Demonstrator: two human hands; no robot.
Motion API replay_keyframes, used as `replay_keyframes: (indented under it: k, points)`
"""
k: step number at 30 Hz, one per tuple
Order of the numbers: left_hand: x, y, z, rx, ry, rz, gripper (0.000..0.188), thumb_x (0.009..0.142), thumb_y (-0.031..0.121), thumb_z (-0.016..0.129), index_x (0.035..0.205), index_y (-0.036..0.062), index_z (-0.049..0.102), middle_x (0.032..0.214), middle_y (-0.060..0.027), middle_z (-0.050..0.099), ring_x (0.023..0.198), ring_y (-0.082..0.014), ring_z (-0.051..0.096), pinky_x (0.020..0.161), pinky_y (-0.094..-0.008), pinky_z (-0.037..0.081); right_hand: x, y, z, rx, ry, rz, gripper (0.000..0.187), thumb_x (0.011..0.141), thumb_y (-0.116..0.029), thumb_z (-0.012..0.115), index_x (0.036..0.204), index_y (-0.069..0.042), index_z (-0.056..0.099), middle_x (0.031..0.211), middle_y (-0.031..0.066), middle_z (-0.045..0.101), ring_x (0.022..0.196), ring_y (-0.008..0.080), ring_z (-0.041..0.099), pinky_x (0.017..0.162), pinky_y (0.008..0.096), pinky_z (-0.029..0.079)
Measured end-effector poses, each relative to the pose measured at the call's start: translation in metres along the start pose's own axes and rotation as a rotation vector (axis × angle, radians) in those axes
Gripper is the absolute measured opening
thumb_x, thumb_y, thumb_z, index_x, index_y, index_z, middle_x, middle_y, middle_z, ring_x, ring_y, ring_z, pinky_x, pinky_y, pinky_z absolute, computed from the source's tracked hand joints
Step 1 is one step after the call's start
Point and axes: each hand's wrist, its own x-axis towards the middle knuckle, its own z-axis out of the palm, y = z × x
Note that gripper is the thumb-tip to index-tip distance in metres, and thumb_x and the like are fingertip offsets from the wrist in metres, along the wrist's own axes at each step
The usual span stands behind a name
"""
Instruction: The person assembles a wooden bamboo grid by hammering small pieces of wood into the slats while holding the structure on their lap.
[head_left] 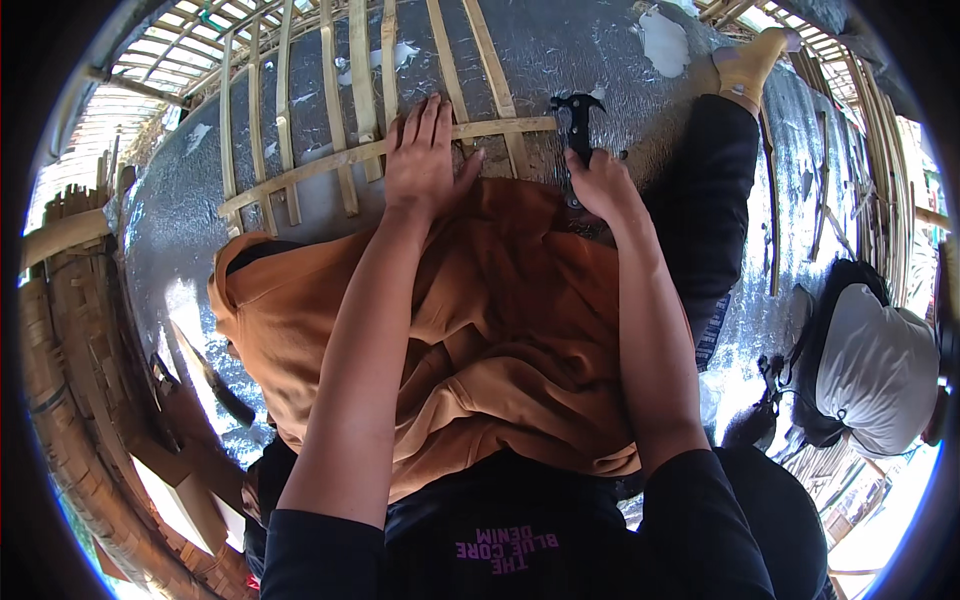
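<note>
Lattice of pale split-bamboo slats [361,60] lies on the crinkled silver foil sheet [165,245], judged partly built: one pale bamboo crosspiece [300,179] spans it under the flat, open left hand [422,165], right hand [600,185] grips a black metal claw hammer [579,130], fastening and remainder unclear.

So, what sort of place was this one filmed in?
Probably a bamboo hut or shelter used as a floor workspace: a slatted wall at the right edge, a silvery sheet spread underneath, and a hammer in the right hand beside wooden strips.
</note>
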Motion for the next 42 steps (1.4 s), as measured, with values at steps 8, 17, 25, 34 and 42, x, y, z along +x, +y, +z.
replay_keyframes:
  k: [8,17,25,34,42]
  points:
    - [-0.001,-0.001,-0.006,-0.020,0.004,0.001,0.079,0.096,0.052,0.059,0.154,0.0007,0.041,0.161,-0.0149,0.041,0.149,-0.0306,0.038,0.124,-0.0493,0.026,-0.030,-0.011,-0.102,-0.113,0.056,-0.048,0.055,0.101,-0.052,0.057,0.119,-0.002,0.071,0.114,0.0249,0.073,0.111,0.0428,0.069,0.098,0.0520,0.054]
    - [0.001,0.000,-0.007,-0.044,-0.025,-0.012,0.081,0.093,0.049,0.063,0.153,-0.0002,0.041,0.160,-0.0157,0.041,0.147,-0.0321,0.039,0.123,-0.0501,0.027,0.262,0.219,-0.203,-0.214,0.643,-0.249,0.070,0.090,-0.047,0.073,0.140,-0.002,0.051,0.133,0.0282,0.063,0.126,0.0463,0.059,0.107,0.0501,0.047]
    - [0.000,0.000,-0.008,-0.095,-0.044,-0.027,0.084,0.090,0.050,0.065,0.154,0.0009,0.040,0.162,-0.0160,0.040,0.150,-0.0333,0.036,0.124,-0.0515,0.025,0.344,0.249,-0.241,-0.156,0.551,-0.393,0.109,0.080,-0.042,0.087,0.156,0.003,0.024,0.145,0.0317,0.053,0.134,0.0445,0.055,0.110,0.0468,0.047]
    - [0.001,-0.002,-0.007,-0.095,-0.039,-0.024,0.083,0.091,0.050,0.064,0.154,0.0013,0.040,0.162,-0.0156,0.040,0.151,-0.0324,0.036,0.125,-0.0516,0.024,0.327,0.191,-0.228,-0.457,0.254,0.119,0.115,0.077,-0.056,0.085,0.148,0.017,0.031,0.150,0.0344,0.048,0.137,0.0445,0.053,0.115,0.0477,0.042]
    - [0.005,0.005,-0.003,-0.117,-0.015,-0.019,0.084,0.090,0.050,0.065,0.154,0.0011,0.041,0.161,-0.0160,0.042,0.149,-0.0329,0.038,0.124,-0.0520,0.024,0.316,0.248,-0.228,-0.137,0.445,-0.004,0.096,0.070,-0.054,0.092,0.132,0.010,0.056,0.122,0.0220,0.070,0.108,0.0349,0.070,0.095,0.0423,0.055]
